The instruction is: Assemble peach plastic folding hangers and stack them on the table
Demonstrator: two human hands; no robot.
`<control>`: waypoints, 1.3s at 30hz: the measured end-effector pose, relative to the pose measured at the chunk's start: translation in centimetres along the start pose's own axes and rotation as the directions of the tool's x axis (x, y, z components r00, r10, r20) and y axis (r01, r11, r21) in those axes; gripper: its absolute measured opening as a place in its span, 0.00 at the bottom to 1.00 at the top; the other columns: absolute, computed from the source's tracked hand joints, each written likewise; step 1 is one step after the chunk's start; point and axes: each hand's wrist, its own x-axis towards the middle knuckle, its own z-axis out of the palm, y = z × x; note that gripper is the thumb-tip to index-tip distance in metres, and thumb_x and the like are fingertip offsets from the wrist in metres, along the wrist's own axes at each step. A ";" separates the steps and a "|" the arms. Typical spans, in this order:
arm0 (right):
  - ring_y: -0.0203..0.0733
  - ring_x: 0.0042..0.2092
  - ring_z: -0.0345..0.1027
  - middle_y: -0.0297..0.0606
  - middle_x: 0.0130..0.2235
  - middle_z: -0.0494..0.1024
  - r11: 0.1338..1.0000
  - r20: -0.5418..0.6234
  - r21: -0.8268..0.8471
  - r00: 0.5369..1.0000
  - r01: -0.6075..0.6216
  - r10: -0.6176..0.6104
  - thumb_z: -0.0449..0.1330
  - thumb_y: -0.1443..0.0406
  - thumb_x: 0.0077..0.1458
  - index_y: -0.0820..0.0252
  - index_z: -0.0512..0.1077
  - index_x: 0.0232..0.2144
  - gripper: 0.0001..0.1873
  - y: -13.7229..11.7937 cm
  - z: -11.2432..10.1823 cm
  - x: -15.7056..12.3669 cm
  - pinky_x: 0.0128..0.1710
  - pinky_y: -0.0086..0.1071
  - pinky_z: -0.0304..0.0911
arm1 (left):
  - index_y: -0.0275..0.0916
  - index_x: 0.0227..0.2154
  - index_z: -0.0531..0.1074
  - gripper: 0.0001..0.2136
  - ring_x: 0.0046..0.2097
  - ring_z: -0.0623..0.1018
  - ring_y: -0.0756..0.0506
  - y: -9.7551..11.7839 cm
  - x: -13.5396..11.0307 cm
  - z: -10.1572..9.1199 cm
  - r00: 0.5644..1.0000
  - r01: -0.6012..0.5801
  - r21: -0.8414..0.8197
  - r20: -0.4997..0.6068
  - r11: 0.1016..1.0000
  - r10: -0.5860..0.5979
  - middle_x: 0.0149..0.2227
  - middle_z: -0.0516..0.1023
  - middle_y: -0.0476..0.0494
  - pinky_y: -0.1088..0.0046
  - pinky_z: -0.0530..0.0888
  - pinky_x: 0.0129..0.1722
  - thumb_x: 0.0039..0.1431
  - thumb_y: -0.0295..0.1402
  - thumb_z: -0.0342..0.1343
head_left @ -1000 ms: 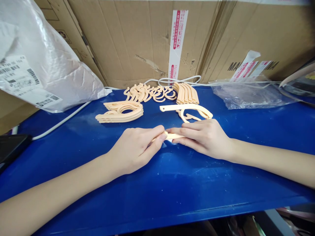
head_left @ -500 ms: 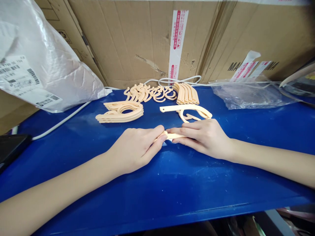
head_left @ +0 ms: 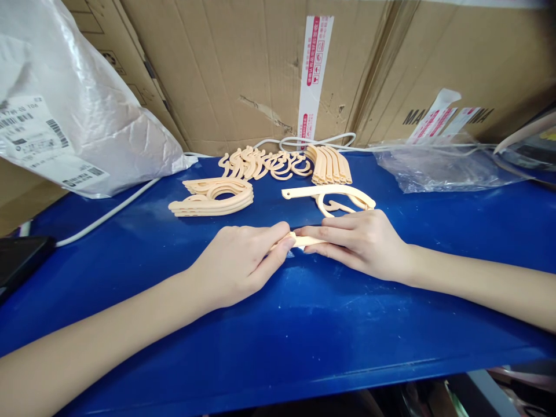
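Both hands meet on a cream plastic hanger arm [head_left: 307,240] low over the blue table. My left hand [head_left: 243,260] pinches its left end between thumb and index finger. My right hand [head_left: 365,243] grips its right part, fingers closed round it and covering most of it. Just beyond the right hand lies a loose hanger arm [head_left: 319,190], straight at the left and bent down at the right. Curved hanger pieces [head_left: 336,207] lie beside it, partly behind the fingers. A stack of folded hangers [head_left: 211,200] sits beyond my left hand.
At the back lie a pile of hanger hooks [head_left: 256,163] and a row of hanger arms [head_left: 329,165]. Cardboard boxes [head_left: 226,69] wall the blue table [head_left: 278,347]. A white cable [head_left: 108,217], plastic parcel bag [head_left: 87,116], clear bag [head_left: 443,168] and dark device [head_left: 24,260] stand around.
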 end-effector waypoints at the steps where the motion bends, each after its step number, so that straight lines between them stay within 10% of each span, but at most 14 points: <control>1: 0.31 0.27 0.69 0.31 0.27 0.76 1.000 -0.003 -0.004 1.000 0.001 -0.001 0.53 0.60 0.64 0.60 0.76 0.47 0.15 0.0 0.0 0.0 0.25 0.27 0.55 | 0.40 0.28 0.61 0.15 0.23 0.68 0.52 0.0 0.0 0.0 1.000 0.002 -0.016 0.003 1.000 -0.002 0.21 0.66 0.55 0.75 0.56 0.22 0.69 0.38 0.37; 16: 0.30 0.26 0.68 0.30 0.26 0.75 0.999 -0.021 -0.048 0.999 0.025 -0.026 0.53 0.61 0.65 0.59 0.75 0.47 0.15 0.1 0.0 -0.2 0.24 0.27 0.53 | 0.40 0.37 0.65 0.12 0.23 0.70 0.52 0.1 0.1 -0.3 0.998 0.046 -0.156 0.042 0.987 -0.040 0.22 0.68 0.56 0.76 0.60 0.24 0.70 0.37 0.37; 39: 0.32 0.28 0.71 0.30 0.29 0.78 1.000 -0.016 0.018 1.000 -0.016 0.016 0.55 0.61 0.64 0.60 0.75 0.46 0.14 -0.1 0.0 0.0 0.25 0.27 0.56 | 0.40 0.33 0.60 0.13 0.21 0.71 0.50 -0.3 0.0 0.0 0.998 -0.057 0.097 0.002 0.994 0.057 0.22 0.69 0.55 0.76 0.56 0.21 0.70 0.38 0.36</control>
